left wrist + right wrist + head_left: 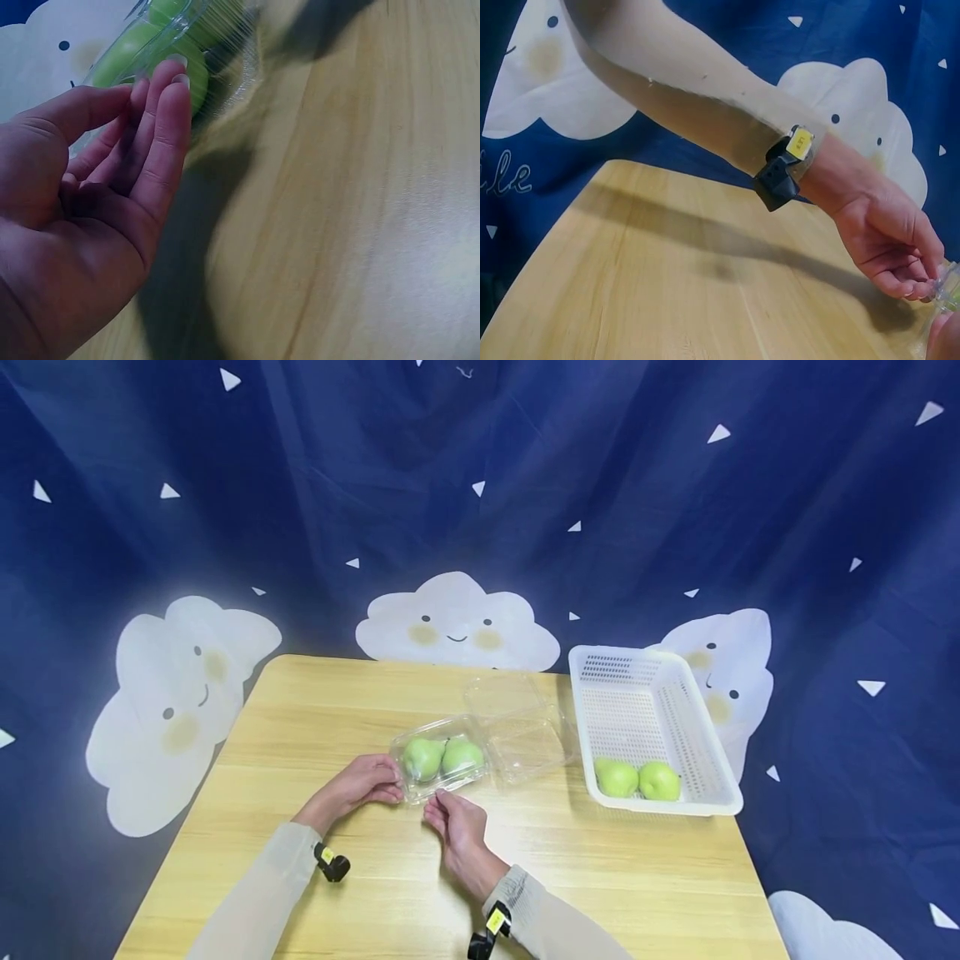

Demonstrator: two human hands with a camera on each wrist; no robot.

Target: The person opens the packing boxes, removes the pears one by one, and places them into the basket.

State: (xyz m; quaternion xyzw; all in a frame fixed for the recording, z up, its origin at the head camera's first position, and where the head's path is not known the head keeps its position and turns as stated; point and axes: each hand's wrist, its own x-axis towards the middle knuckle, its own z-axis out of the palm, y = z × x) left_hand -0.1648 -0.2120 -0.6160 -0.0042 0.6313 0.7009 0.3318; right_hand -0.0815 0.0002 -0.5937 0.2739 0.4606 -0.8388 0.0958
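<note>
Clear box sits mid-table, two green fruits side by side inside. Left hand at its 8 o'clock, fingers bent, thumb and index pinching the rim; right hand at 5 to 6 o'clock, fingers half curled, thumb at the near edge, can't tell if it grips. Step looks like fastening the box; lid seems down, but glare hides whether the seam is snapped. Next move probably calls for steady fingertip pressure along the near rim without tipping the box. Second clamshell, unfolded and without fruit, lies at 2 to 3 o'clock, right beside the box; contact unclear. It crowds the path to the white basket at 3 o'clock, with two more fruits at its near end.
</note>
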